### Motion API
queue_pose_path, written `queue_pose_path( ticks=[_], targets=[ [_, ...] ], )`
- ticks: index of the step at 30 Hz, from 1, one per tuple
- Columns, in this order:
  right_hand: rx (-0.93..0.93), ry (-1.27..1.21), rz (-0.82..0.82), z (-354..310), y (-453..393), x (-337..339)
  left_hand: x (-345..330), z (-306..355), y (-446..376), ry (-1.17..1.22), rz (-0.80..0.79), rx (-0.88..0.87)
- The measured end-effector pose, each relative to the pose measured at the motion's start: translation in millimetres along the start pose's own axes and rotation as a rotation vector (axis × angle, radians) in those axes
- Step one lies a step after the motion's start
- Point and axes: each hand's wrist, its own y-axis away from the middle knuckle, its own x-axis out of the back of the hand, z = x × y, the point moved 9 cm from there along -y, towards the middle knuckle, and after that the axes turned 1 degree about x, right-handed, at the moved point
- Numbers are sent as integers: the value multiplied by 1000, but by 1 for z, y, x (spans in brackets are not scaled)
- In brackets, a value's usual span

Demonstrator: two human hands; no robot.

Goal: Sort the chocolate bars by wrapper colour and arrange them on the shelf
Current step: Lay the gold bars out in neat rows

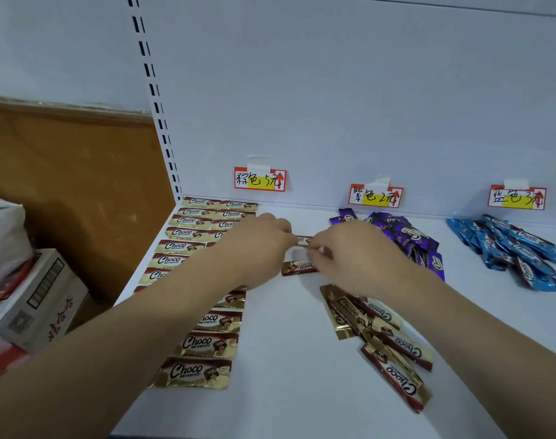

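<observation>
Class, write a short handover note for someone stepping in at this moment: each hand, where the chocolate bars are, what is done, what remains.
Left hand and right hand together pinch one brown-and-gold wrapped chocolate bar above the white shelf.
Done: neat brown-and-gold rows at left.
Left: loose brown-and-gold pile, one stray brown bar, unarranged purple heap and blue heap under their labels.

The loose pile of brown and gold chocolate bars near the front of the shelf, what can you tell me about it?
The loose pile of brown and gold bars lies on the white shelf, right of the neat rows of the same bars. Several shiny foil wrappers, printed "Choco", overlap at slanting angles, some upside down to the camera. The right forearm passes above its far end; neither hand touches it. The purple heap lies behind it.
</observation>
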Motion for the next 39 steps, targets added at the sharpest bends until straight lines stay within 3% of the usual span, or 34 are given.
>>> queue_pose_path(
  ticks=[6,10,13,16,19,23,31,34,39],
  targets=[
    [51,157,-41,-33,-2,-27,0,-6,-11,-55,-68,68],
    [170,97,-69,-37,-10,-35,2,-22,-11,50,-66,99],
    [165,-1,-8,-24,-9,-23,12,-26,-1,118,22,101],
    [81,18,29,-9,-5,-19,21,-15,13,195,74,45],
    [12,21,-35,-17,-2,-27,17,-7,19,205,41,-17],
    [-49,79,-10,-26,-1,-29,13,-22,21,244,69,10],
    [94,2,-16,-4,-13,-35,14,-2,33,174,50,-231],
    [81,68,3,9,-25,-35,12,-4,33,100,64,-206],
    [37,145,-106,22,-46,-48,7,-8,29,45,5,-53]
  ],
)
